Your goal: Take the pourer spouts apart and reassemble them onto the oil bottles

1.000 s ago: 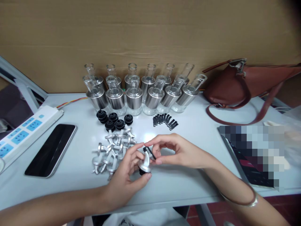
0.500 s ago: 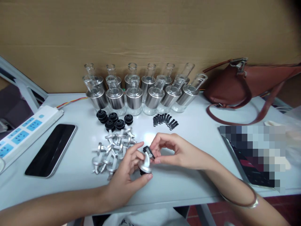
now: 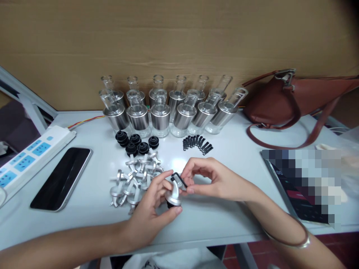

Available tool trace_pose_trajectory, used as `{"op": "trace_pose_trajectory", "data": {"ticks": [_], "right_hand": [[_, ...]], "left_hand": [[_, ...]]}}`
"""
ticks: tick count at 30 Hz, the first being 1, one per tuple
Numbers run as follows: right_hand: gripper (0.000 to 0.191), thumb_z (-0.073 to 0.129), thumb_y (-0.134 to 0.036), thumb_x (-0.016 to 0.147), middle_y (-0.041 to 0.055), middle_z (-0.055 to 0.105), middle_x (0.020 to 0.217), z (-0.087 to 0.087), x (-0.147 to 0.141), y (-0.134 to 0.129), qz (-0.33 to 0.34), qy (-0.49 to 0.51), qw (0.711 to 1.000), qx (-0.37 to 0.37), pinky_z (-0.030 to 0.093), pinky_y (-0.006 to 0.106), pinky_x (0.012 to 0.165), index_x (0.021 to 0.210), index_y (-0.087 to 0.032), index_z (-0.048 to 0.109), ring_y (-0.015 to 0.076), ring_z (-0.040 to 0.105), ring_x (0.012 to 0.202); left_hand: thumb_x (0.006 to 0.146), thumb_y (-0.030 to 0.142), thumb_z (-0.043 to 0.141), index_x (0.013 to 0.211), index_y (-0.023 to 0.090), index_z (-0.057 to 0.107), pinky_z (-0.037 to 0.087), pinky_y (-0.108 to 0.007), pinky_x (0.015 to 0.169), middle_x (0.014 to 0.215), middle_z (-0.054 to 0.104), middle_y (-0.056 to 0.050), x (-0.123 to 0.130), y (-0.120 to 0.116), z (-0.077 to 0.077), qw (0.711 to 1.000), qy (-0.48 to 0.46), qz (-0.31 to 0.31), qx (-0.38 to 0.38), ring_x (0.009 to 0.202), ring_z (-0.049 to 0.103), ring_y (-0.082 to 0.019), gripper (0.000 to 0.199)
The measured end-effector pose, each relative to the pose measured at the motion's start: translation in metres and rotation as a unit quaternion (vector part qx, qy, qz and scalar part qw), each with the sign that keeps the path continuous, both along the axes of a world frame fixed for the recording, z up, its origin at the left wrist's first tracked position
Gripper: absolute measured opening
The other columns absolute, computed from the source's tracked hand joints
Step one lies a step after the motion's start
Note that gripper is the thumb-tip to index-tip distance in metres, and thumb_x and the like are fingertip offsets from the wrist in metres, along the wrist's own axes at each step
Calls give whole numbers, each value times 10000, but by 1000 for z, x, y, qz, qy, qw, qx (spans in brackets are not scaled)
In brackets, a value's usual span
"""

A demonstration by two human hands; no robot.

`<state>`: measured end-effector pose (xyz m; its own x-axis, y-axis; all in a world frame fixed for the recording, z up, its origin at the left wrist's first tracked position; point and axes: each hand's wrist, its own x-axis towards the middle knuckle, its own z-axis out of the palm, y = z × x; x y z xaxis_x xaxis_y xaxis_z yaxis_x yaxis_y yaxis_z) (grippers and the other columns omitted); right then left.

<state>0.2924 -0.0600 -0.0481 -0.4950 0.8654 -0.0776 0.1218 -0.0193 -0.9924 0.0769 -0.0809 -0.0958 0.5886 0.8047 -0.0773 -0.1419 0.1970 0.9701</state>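
My left hand (image 3: 153,203) is closed around a silver bottle pourer spout (image 3: 174,194) with a black ribbed stopper under its disc. Pinched between the fingers of my right hand (image 3: 206,177) is a small black flip cap (image 3: 181,180), held against the top of the spout. Left of my hands lies a heap of silver pourer spouts (image 3: 134,183). Several black ribbed stoppers (image 3: 143,148) sit just behind the heap. A row of small black caps (image 3: 198,142) lies behind my right hand.
Two rows of glass bottles with steel sleeves (image 3: 160,116) stand along the back by a cardboard wall (image 3: 179,41). At left are a phone (image 3: 61,179) and a power strip (image 3: 33,157). To the right, a brown bag (image 3: 280,101) and a partly blurred tablet (image 3: 288,190).
My right hand has shifted slightly to the right and tilted the black cap a little on the spout. My left hand keeps its hold, almost unmoved.
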Motion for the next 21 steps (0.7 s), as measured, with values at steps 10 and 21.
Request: {"op": "trace_pose_trajectory", "data": {"ticks": [10,21], "right_hand": [[168,724,-264,808,6,654,780,0,1,1,16,19,999,-35,497,275,735,874,-164,606,128,617,744],[379,813,-374,717,2,675,724,-23,2,8,62,158,953,-250,415,180,522,966,-125,674,69,562,592]], "left_hand": [[850,117,660,1282,419,484,424,-188,941,1009,563,51,-1,0,1,1000,-10,-9,-16,993,599,-81,555],[840,153,691,1317,378,513,436,-227,958,1076,672,41,-2,4,0,1000,4,-22,15,1039,630,-136,557]]}}
